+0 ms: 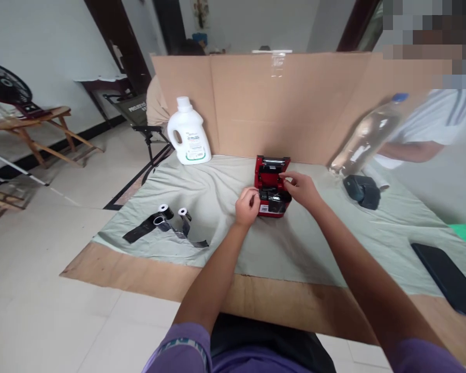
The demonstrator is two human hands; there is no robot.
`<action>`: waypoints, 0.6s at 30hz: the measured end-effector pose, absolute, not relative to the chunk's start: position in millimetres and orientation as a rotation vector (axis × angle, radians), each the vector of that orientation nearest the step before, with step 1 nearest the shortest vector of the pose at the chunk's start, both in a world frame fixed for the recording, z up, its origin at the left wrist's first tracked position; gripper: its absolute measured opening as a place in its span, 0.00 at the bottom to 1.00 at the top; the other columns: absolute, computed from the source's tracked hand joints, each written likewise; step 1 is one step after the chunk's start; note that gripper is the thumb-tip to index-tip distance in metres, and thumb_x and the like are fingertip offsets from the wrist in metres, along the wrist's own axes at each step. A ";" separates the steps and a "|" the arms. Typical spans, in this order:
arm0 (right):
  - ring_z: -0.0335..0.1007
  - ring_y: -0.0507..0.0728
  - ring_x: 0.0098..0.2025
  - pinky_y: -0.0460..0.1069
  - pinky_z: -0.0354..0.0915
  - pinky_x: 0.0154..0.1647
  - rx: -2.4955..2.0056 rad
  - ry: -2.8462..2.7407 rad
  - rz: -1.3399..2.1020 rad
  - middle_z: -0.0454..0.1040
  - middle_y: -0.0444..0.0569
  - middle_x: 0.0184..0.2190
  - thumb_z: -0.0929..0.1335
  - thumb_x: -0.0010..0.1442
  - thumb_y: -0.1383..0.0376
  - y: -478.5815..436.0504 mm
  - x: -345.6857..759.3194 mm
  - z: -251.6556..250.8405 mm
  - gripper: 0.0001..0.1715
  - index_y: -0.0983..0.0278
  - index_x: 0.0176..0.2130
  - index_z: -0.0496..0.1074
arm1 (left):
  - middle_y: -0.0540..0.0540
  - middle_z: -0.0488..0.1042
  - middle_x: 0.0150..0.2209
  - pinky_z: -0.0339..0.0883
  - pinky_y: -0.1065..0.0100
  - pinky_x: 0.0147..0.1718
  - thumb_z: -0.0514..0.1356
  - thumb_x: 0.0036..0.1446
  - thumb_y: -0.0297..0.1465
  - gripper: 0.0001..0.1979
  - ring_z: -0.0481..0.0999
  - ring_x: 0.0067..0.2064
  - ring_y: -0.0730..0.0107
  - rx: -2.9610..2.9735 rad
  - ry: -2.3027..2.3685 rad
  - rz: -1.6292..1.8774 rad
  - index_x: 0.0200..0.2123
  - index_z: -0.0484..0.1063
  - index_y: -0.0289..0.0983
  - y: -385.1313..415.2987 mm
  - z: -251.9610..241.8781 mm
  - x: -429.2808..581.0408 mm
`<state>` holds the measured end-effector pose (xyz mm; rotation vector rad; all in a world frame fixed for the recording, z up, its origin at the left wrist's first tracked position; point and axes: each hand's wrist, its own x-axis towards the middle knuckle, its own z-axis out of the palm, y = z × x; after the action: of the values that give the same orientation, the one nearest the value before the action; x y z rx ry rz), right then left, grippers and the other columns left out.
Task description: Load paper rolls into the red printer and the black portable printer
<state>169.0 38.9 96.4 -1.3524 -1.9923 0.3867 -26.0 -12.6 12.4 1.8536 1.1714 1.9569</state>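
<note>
A small red and black device (271, 178), its lid raised, stands on the pale green cloth (295, 243) in the middle of the table. My left hand (247, 205) is curled against the device's left front side, fingers closed on it. My right hand (300, 187) reaches over the right side, fingers pinched at the open top. What lies inside the device is hidden by my fingers.
Two black ribbon rolls (166, 217) with loose strips lie at the left. A white detergent bottle (188, 133) stands by the cardboard screen (295, 98). A clear plastic bottle (367, 135), a dark object (362, 190), a black phone (446, 277) and a person's arm (411, 150) are at the right.
</note>
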 end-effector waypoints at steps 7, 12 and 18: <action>0.77 0.60 0.33 0.51 0.70 0.37 -1.541 -2.977 0.440 0.82 0.48 0.30 0.70 0.47 0.74 114.0 116.5 119.3 0.15 0.62 0.35 0.83 | 0.42 0.76 0.42 0.71 0.61 0.46 0.53 0.69 0.32 0.10 0.77 0.45 0.62 1.831 1.169 1.963 0.36 0.73 0.41 -12.5 11.9 -26.0; 0.76 0.64 0.32 0.54 0.68 0.36 -1.680 -3.005 0.282 0.80 0.54 0.27 0.73 0.45 0.73 115.6 98.2 115.2 0.09 0.65 0.30 0.81 | 0.40 0.76 0.42 0.71 0.61 0.46 0.52 0.69 0.33 0.11 0.77 0.45 0.62 1.810 1.137 1.977 0.36 0.72 0.41 -13.0 14.3 -25.5; 0.77 0.64 0.39 0.51 0.64 0.36 -1.670 -3.029 0.033 0.80 0.59 0.37 0.70 0.56 0.61 90.2 108.6 139.2 0.13 0.67 0.39 0.78 | 0.41 0.77 0.44 0.71 0.63 0.48 0.50 0.70 0.34 0.12 0.77 0.47 0.64 1.818 1.174 1.945 0.37 0.71 0.39 -11.7 13.6 -24.8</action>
<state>108.6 90.2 139.2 -1.6704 -3.0293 0.0330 -24.8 -11.7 13.6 1.8185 1.1737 1.9453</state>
